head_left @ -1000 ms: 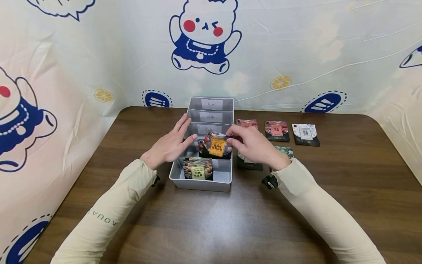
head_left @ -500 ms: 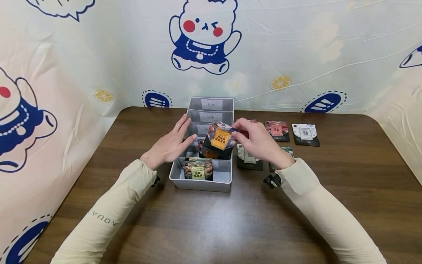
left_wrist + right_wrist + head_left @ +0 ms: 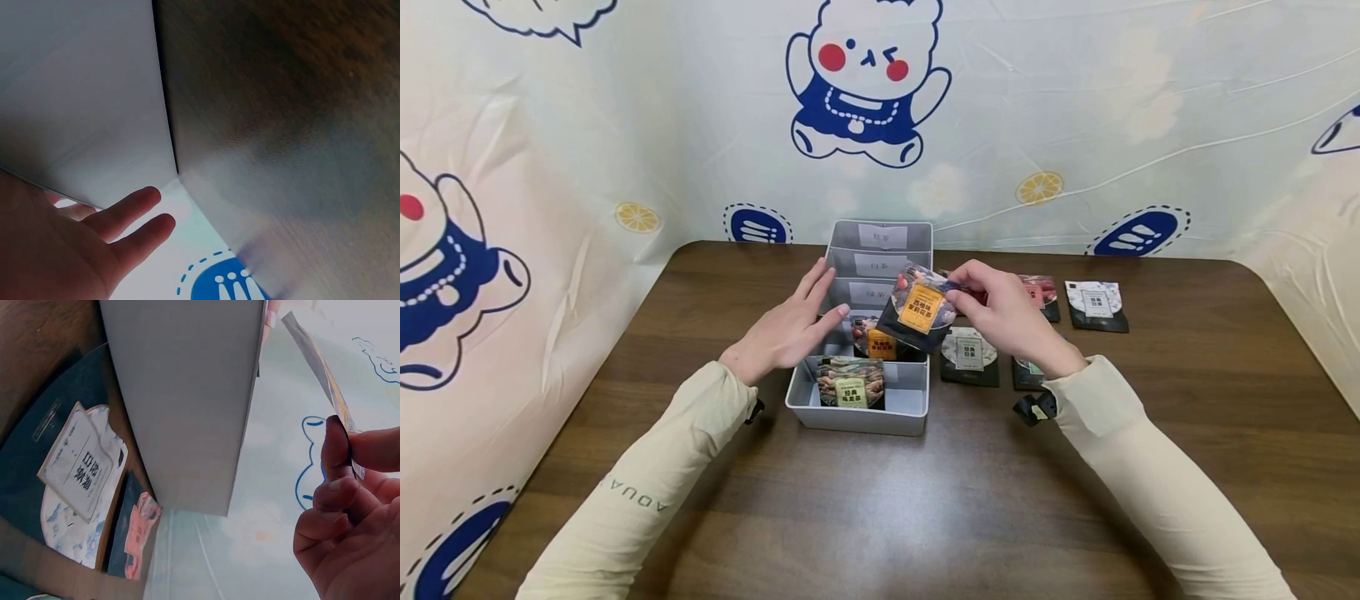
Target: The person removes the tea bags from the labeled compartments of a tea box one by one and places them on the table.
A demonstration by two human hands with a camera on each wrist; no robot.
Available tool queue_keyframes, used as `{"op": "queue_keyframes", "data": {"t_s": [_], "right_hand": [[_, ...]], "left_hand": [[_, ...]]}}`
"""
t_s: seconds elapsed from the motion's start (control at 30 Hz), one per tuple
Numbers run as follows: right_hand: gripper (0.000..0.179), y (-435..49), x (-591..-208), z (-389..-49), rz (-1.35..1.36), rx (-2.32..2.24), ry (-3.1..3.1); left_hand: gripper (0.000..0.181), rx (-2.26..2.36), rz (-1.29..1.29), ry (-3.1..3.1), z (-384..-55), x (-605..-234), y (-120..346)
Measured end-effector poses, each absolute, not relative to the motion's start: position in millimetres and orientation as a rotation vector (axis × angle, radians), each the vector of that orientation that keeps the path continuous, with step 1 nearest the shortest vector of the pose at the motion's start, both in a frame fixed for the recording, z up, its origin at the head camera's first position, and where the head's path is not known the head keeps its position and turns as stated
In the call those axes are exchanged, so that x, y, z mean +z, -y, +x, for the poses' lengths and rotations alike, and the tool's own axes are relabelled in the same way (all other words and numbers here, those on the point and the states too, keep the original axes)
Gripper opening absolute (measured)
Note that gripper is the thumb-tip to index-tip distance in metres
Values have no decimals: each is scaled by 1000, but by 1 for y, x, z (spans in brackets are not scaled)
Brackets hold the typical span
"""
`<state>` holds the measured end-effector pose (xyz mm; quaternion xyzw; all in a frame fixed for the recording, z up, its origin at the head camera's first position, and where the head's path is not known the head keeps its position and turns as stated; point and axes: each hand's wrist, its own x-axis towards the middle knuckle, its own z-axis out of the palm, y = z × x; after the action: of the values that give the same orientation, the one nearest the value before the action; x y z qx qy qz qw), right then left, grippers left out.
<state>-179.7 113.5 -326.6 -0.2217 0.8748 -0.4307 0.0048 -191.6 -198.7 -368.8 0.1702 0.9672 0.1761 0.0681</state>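
Note:
Between thumb and fingers, my right hand (image 3: 1009,315) pinches the edge of a tea sachet (image 3: 919,310) with an orange label. That sachet is raised above the right rim of a grey divided box (image 3: 856,422), seen edge-on in the right wrist view. My left hand (image 3: 786,323) lies along the box's left side, its fingers extended; the left wrist view shows the fingers (image 3: 140,206) by the box wall. A second orange-labelled sachet (image 3: 874,337) stands in one compartment. In the front compartment leans a sachet with a green label (image 3: 852,385).
Right of the box lie several sachets: a white-labelled one (image 3: 969,357), a partly hidden green one (image 3: 1027,375), a red one (image 3: 1040,296) and a white one (image 3: 1096,306). Paper labels (image 3: 882,237) mark the rear compartments. A printed cloth (image 3: 985,100) hangs behind the table.
My right hand has lifted the orange-labelled sachet up and to the right from its compartment, uncovering the other orange-labelled one there. The left hand stays in place.

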Motion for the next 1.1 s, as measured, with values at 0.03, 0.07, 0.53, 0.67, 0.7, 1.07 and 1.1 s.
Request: {"op": "queue_keyframes", "data": {"t_s": [0.03,0.07,0.53,0.67,0.7,1.07,1.1], "right_hand": [[13,-115,-327,-180,-681,-1343,-2741],[13,-117,-327,-180,-673,-1334,-2744],[17,-142,-334,-186,-612,-1292,-2714],[16,-151,-334,-186,-602,-1271,-2736],[15,-154,-334,-186,-603,-1265,-2737],[20,-180,-335,-186,-578,-1173,-2741],[21,-182,-335,-186,-579,-1163,-2745]], "left_hand": [[79,530,512,-2913,-192,-369,199],[79,530,513,-2914,-192,-369,198],[80,525,516,-2905,-192,-368,198],[79,522,520,-2906,-192,-369,198],[79,521,521,-2906,-192,-369,199],[80,529,517,-2901,-193,-369,198],[80,528,518,-2903,-193,-369,198]]}}
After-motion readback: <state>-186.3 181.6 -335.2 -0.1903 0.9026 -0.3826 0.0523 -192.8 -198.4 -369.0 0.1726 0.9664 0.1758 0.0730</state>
